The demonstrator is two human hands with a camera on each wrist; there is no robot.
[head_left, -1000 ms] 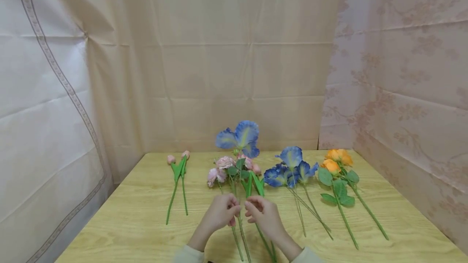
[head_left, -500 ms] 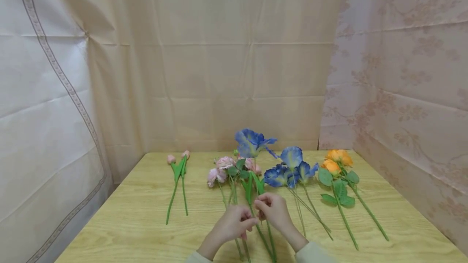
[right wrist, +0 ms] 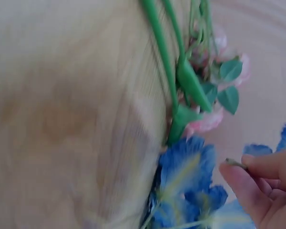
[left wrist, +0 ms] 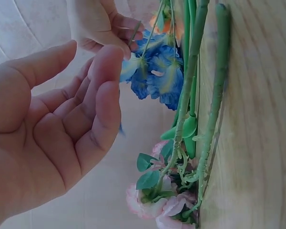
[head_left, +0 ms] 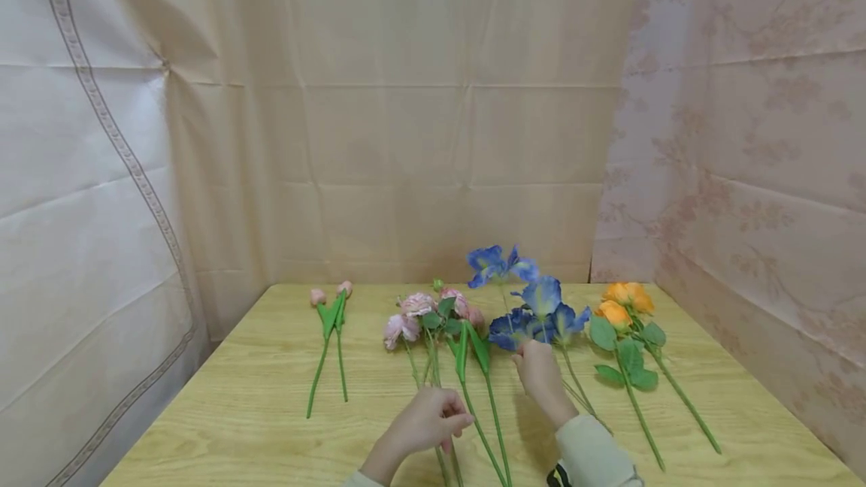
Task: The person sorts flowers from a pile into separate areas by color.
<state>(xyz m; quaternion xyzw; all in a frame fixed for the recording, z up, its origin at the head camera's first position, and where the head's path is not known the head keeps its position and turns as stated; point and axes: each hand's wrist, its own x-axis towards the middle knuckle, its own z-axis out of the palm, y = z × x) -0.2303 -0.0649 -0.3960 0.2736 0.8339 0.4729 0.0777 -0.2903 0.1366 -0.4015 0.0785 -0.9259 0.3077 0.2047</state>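
My right hand [head_left: 540, 376] pinches the thin stem of an artificial blue iris [head_left: 489, 265] between thumb and fingertips, its bloom raised above the table's far edge. The cut end of that stem [right wrist: 234, 163] pokes out of the pinch in the right wrist view. Beneath this hand lie several more blue irises [head_left: 543, 297], their stems partly covered by it. My left hand [left wrist: 62, 119] holds nothing, its fingers loosely bent and apart from the thumb. It hovers over the lower stems of the pale pink flowers [head_left: 417, 303], beside green-leaved tulip stems [head_left: 499, 415].
Two pink tulips [head_left: 331, 314] lie crossed on the left of the wooden table [head_left: 250, 382]. Orange roses [head_left: 616, 312] with broad leaves rest at the right. A beige cloth [head_left: 386, 134] hangs behind, with patterned cloth [head_left: 764, 171] at the right side.
My right hand has carried the blue iris rightward, from above the pink flowers to the other irises. The left hand, earlier close beside it at the stem, is now apart from it.
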